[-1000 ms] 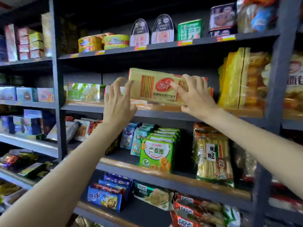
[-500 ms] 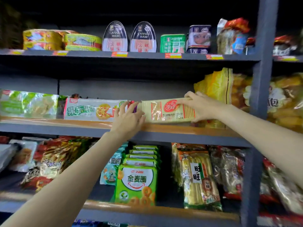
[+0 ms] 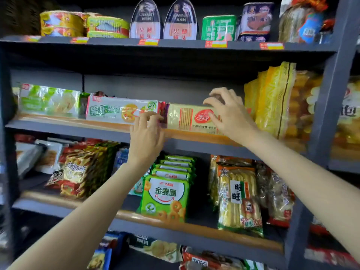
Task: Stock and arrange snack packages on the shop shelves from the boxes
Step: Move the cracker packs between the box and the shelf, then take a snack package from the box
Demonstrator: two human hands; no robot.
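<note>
Placement step: beige cracker pack (image 3: 190, 118) standing on middle shelf (image 3: 68, 126), right hand (image 3: 228, 114) fingers clamped over its top right end. Left hand (image 3: 146, 131) fingers pinched at pack's left end, beside green-white pack (image 3: 116, 110). Next, likely: square pack flush, then release.

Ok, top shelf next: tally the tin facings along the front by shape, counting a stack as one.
Pear-shaped ham tins: 2
Flat oval tin stacks, one yellow and one green: 2
Rectangular tin facings, one green and one blue-and-white: 2
Total: 6
</note>
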